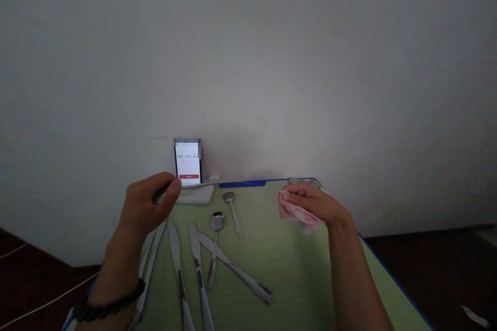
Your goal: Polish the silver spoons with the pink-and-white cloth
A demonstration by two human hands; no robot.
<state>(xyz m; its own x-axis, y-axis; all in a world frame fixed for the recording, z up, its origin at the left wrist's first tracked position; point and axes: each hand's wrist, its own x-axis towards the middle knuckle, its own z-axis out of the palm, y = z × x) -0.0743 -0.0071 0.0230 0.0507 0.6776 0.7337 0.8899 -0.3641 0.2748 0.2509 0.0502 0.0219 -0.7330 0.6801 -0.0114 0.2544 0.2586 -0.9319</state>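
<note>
My left hand is closed round the handle end of what looks like a table knife, its thin blade pointing right and seen nearly edge-on. A crumpled pink cloth is pinched in my right hand, held above the table's right side, apart from the blade. Below and between my hands lie a spoon and a smaller spoon. Several table knives lie left of centre, among them one knife, another and a slanted one passing by the spoon's handle.
A phone showing a running timer leans upright at the wall, by a white block. More metal cutlery is partly hidden behind my right hand. The green table has a blue edge and stands against a pale wall.
</note>
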